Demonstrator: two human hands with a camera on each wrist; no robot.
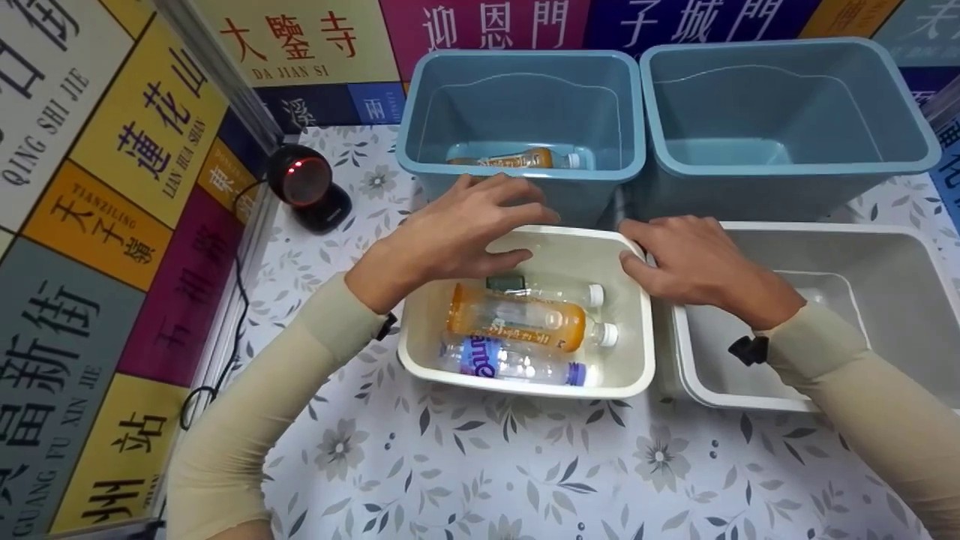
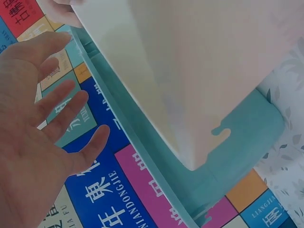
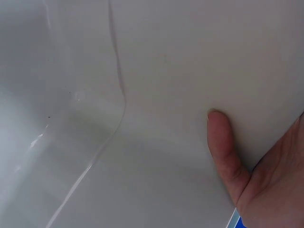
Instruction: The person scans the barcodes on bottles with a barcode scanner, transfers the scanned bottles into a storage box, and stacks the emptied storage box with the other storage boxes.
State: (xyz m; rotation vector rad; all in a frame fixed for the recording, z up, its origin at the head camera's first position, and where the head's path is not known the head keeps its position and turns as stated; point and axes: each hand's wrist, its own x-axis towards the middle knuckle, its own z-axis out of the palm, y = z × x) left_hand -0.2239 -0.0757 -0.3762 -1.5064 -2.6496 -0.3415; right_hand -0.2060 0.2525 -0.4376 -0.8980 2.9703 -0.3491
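A cream plastic bin [image 1: 525, 386] holds a clear bottle with a white cap [image 1: 559, 292], an orange-labelled bottle [image 1: 517, 322] and a purple-labelled, purple-capped bottle [image 1: 510, 364], all lying on their sides. My right hand [image 1: 686, 259] grips this bin's far right corner. In the right wrist view, the thumb [image 3: 223, 147] lies against a pale inner wall. Over the far left rim hovers my left hand [image 1: 469, 232]. The left wrist view shows that hand [image 2: 42, 118] with fingers spread and nothing in them, apart from the bin wall [image 2: 190, 71].
Behind stand two blue-grey bins; the left one [image 1: 521, 176] has an orange-labelled bottle [image 1: 517, 159] inside, the right one [image 1: 795, 169] touches it. A larger pale bin [image 1: 900, 300] sits at the right. A black scanner-like device [image 1: 307, 187] with a cable stands at the left.
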